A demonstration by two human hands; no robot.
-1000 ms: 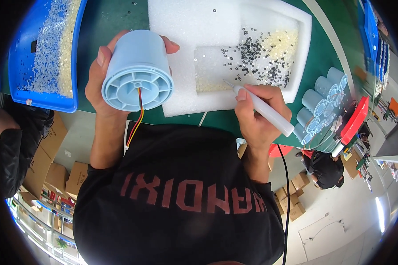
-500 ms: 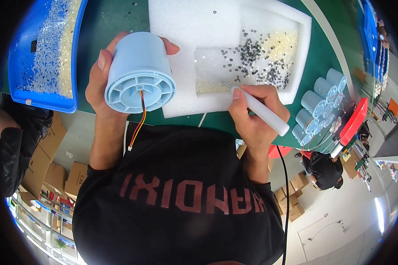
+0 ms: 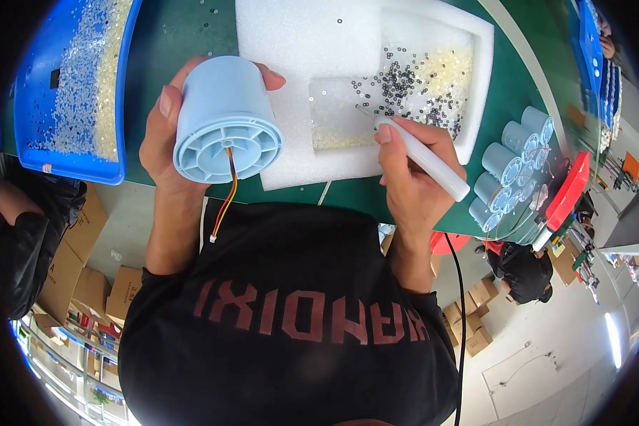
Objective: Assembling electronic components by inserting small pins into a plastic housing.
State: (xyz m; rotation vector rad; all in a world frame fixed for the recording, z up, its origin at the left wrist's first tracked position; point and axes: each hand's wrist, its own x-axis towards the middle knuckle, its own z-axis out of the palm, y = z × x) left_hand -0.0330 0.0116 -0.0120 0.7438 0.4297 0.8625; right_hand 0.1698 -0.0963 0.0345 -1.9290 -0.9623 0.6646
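Note:
My left hand (image 3: pixel 165 135) is wrapped round a light blue plastic cylinder (image 3: pixel 227 96), raised above the table edge with its ribbed round end facing me. Red, yellow and dark wires (image 3: pixel 227 202) hang from the middle of that end, tipped by a small white connector. Closed in a pen grip, my right hand (image 3: pixel 419 170) holds a white pen-shaped tool (image 3: pixel 429 160) with a thin tip. That tip points into the recess of a white foam tray (image 3: pixel 277 128), beside scattered small black rings (image 3: pixel 401 82) and pale yellow ones (image 3: pixel 451 67).
A blue bin (image 3: pixel 124 92) with many small clear and yellowish pieces stands at left. More light blue cylinders (image 3: pixel 503 165) with wires lie at right, near a red object (image 3: pixel 572 186). A black cable (image 3: pixel 461 298) hangs beside me. Another person (image 3: pixel 522 273) is further off at right.
The tool tip has moved up in the foam recess, toward the black rings, with my right hand. The cylinder in my left hand has shifted slightly down and tilted a little.

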